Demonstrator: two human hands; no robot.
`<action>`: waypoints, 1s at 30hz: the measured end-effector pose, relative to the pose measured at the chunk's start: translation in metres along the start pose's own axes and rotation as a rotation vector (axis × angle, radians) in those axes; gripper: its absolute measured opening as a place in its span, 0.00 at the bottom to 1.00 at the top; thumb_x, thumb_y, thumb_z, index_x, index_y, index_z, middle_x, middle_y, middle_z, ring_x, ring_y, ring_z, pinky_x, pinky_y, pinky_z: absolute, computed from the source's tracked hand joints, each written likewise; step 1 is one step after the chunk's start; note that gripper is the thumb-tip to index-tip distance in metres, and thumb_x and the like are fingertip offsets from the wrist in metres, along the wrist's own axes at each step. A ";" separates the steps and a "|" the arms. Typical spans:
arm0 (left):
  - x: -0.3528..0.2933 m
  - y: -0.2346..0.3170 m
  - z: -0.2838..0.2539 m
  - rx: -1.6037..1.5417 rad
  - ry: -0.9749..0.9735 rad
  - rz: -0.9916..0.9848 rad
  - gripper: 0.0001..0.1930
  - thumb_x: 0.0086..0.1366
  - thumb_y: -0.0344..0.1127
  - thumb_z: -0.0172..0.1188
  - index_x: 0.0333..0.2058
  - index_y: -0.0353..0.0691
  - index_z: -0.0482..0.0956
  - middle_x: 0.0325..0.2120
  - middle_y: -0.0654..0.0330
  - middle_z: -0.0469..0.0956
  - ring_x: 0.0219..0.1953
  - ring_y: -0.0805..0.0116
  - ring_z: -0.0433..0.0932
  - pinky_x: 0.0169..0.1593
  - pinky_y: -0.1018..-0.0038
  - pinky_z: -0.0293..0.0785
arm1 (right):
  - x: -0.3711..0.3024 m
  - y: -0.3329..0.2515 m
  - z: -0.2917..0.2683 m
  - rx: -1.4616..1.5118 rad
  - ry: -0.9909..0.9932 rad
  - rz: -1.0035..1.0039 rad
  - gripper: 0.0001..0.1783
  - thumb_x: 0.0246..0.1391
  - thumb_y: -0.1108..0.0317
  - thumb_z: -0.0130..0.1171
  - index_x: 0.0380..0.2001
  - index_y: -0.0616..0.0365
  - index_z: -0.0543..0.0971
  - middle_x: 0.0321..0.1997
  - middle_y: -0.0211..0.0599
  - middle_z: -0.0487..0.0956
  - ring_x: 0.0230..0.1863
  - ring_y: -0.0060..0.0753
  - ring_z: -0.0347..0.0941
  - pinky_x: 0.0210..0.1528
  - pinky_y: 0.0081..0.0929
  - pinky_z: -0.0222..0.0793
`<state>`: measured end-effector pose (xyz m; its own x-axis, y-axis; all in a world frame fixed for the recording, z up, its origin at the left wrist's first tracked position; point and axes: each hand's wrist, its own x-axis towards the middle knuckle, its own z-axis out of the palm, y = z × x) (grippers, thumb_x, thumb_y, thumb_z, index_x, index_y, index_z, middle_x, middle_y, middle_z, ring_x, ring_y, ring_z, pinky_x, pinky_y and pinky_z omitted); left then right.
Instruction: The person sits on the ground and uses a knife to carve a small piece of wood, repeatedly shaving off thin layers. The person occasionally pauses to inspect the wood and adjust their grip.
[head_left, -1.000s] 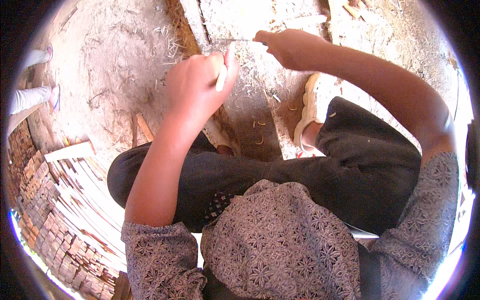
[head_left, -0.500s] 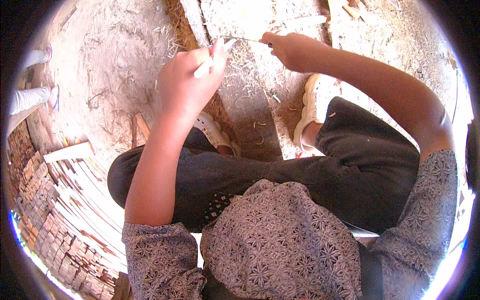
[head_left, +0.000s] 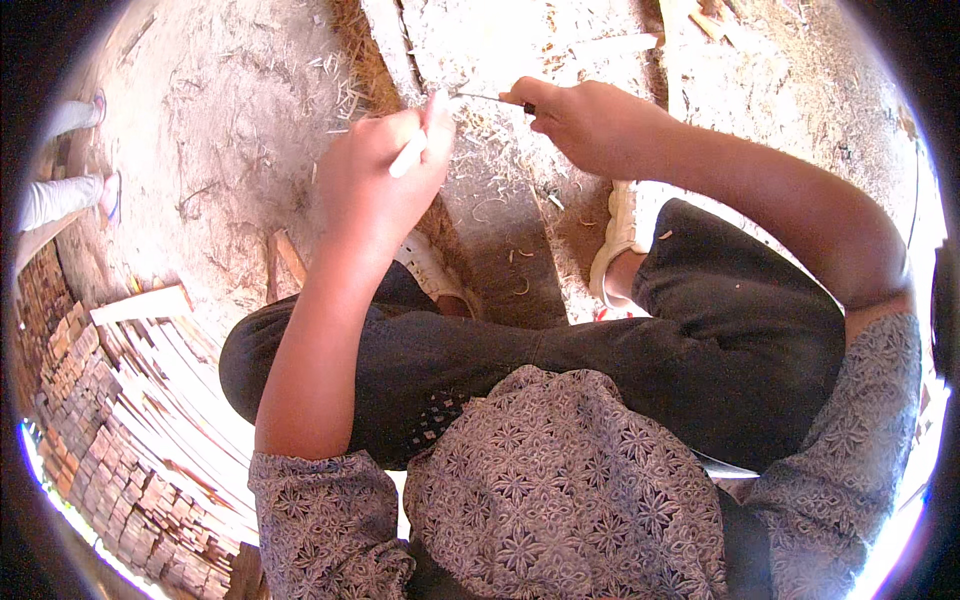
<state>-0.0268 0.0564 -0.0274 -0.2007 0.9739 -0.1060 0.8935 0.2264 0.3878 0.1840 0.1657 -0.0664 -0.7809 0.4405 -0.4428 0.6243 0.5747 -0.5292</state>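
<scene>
A: Where's the thin pale wooden stick [head_left: 410,157]?
B: Upper centre of the frame, pinched in the left hand [head_left: 380,185].
A: And the right hand [head_left: 590,125]?
B: Just right of it, closed round a slim dark-handled knife [head_left: 495,98] whose blade tip meets the stick's upper end.

We sit on a bare dirt floor [head_left: 230,150], sandy and pale, strewn with straw bits and thin wood shavings [head_left: 520,260]. Ahead of our hands a flat board [head_left: 385,45] lies on the ground running away from us, with more scraps of wood [head_left: 710,20] beyond it to the right. To our left, well apart from the hands, thin wooden slats [head_left: 170,400] lie stacked in rows, and small brown blocks [head_left: 70,350] are piled past them. At the far left edge another person's legs and sandals [head_left: 70,190] stand on the dirt. Strong daylight falls across the ground, and our own shadow darkens the patch just below the hands.
</scene>
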 end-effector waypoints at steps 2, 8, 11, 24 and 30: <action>0.002 0.008 0.002 0.016 -0.023 0.033 0.25 0.72 0.49 0.54 0.19 0.40 0.83 0.16 0.45 0.77 0.22 0.43 0.81 0.28 0.56 0.77 | -0.009 0.005 0.004 0.017 0.025 0.002 0.18 0.70 0.66 0.50 0.60 0.50 0.66 0.30 0.53 0.83 0.33 0.57 0.82 0.35 0.54 0.76; 0.003 0.004 0.001 0.062 -0.097 0.188 0.23 0.72 0.47 0.52 0.22 0.38 0.82 0.18 0.45 0.78 0.22 0.43 0.80 0.28 0.54 0.76 | -0.009 -0.013 -0.010 0.083 0.059 -0.099 0.19 0.69 0.67 0.50 0.61 0.48 0.67 0.31 0.54 0.83 0.34 0.60 0.83 0.36 0.53 0.76; -0.004 0.007 0.009 0.111 -0.098 0.301 0.23 0.72 0.45 0.53 0.21 0.38 0.82 0.15 0.47 0.78 0.18 0.47 0.81 0.25 0.57 0.77 | 0.001 0.012 -0.006 -0.006 -0.004 -0.032 0.19 0.68 0.66 0.52 0.61 0.49 0.68 0.32 0.53 0.83 0.35 0.59 0.83 0.38 0.53 0.76; -0.010 0.005 0.002 0.163 -0.130 0.351 0.22 0.74 0.44 0.53 0.22 0.40 0.81 0.13 0.51 0.77 0.16 0.51 0.81 0.23 0.59 0.77 | -0.007 -0.002 -0.001 -0.054 0.023 -0.077 0.20 0.69 0.65 0.53 0.62 0.47 0.67 0.28 0.52 0.82 0.31 0.57 0.83 0.33 0.51 0.76; -0.002 0.007 0.004 0.167 -0.090 0.357 0.22 0.74 0.45 0.52 0.23 0.40 0.82 0.12 0.50 0.76 0.16 0.51 0.80 0.23 0.59 0.77 | 0.002 0.001 -0.006 -0.050 0.005 -0.055 0.21 0.68 0.66 0.52 0.62 0.51 0.68 0.30 0.57 0.82 0.34 0.59 0.83 0.37 0.52 0.77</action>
<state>-0.0186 0.0556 -0.0278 0.1633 0.9838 -0.0744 0.9552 -0.1388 0.2614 0.1828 0.1710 -0.0632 -0.8142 0.4105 -0.4106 0.5786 0.6316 -0.5160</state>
